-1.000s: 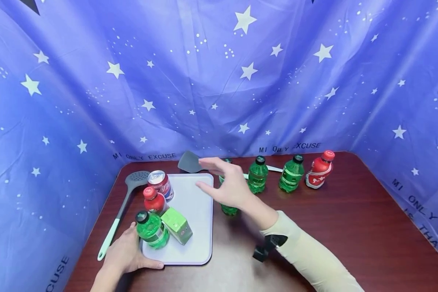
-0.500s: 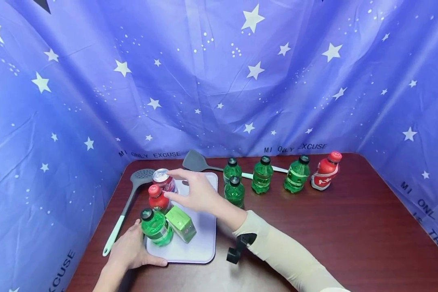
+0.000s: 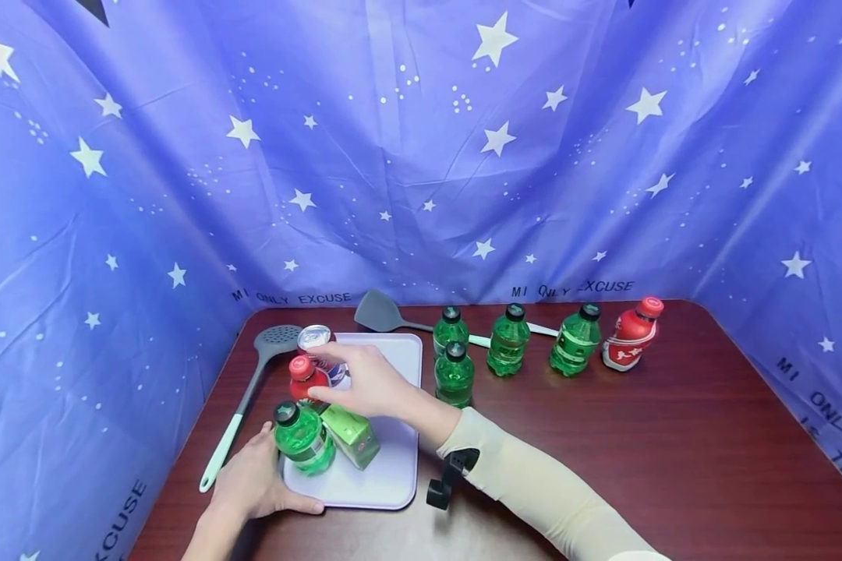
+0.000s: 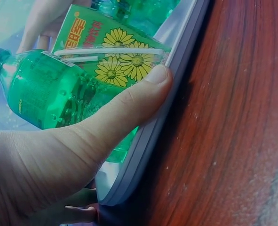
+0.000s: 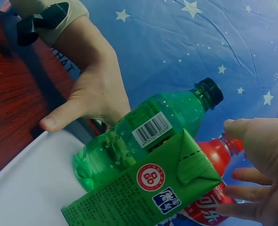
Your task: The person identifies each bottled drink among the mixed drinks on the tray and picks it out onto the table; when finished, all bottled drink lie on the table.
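Observation:
My left hand (image 3: 252, 477) grips the near left corner of a white tray (image 3: 386, 487). Its thumb lies along the near rim in the left wrist view. On the tray stand a green soda bottle (image 3: 303, 440), a green drink carton (image 3: 354, 438), a red-capped cola bottle (image 3: 307, 378) and a soda can (image 3: 316, 338) at the far left corner. Over the tray my right hand (image 3: 372, 382) reaches around the cola bottle, thumb and fingers spread apart. In the right wrist view the bottle's neck shows between thumb and fingers. The hand partly covers the can.
A slotted turner (image 3: 252, 382) lies left of the tray, and a grey spatula (image 3: 379, 312) behind it. Right of the tray stand several green bottles (image 3: 508, 343) and another red bottle (image 3: 631, 335). A starry curtain (image 3: 421, 156) encloses the table (image 3: 603, 452).
My right hand has moved left from near the green bottles to over the tray, around the cola bottle. My left hand stays on the tray corner. The head view has shifted slightly.

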